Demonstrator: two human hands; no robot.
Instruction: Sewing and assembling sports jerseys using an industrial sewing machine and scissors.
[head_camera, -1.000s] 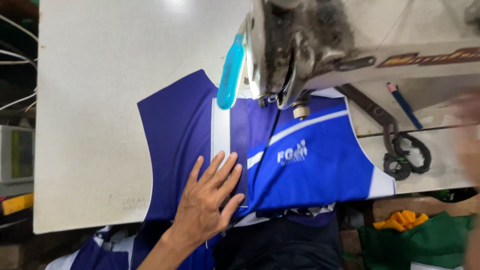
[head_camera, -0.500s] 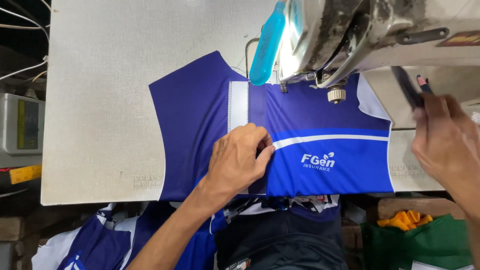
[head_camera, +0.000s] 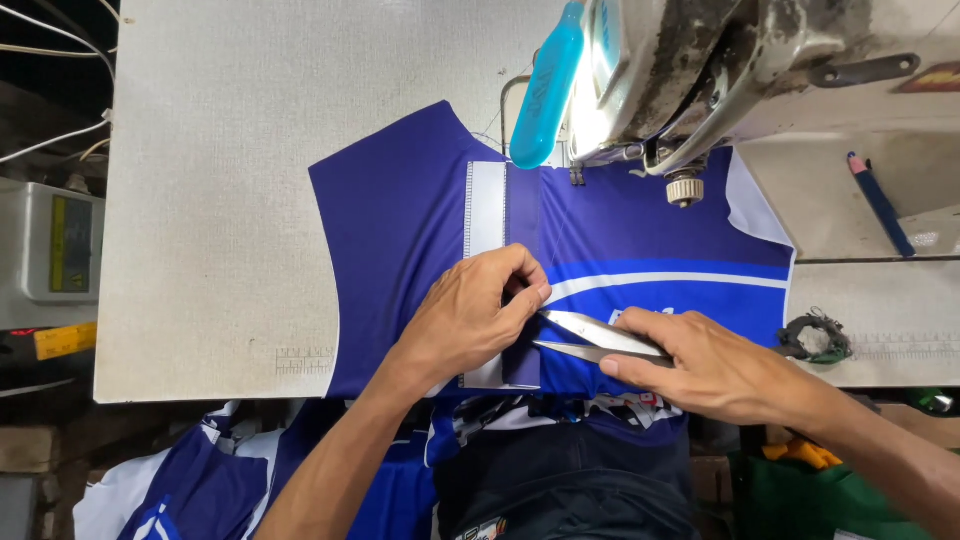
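Observation:
A blue garment panel (head_camera: 400, 230) with white stripes lies flat on the white sewing table (head_camera: 220, 180), its far edge under the sewing machine head (head_camera: 690, 70). My left hand (head_camera: 470, 315) presses on the fabric beside a white vertical strip (head_camera: 487, 205), fingertips pinching the cloth. My right hand (head_camera: 700, 365) holds metal scissors (head_camera: 590, 337) with the blades apart, tips pointing left at my left fingertips.
A turquoise plastic part (head_camera: 545, 85) sticks out from the machine. A blue pencil (head_camera: 880, 205) lies on the machine bed at right. A dark tangle of thread or cord (head_camera: 815, 335) sits near the right edge. More blue and white fabric (head_camera: 200, 480) hangs below the table. A grey box (head_camera: 45, 255) stands left.
My right hand came down from the right side of the machine bed with the scissors and brought the blades to the fabric. My left hand curled from a flat press into a pinch.

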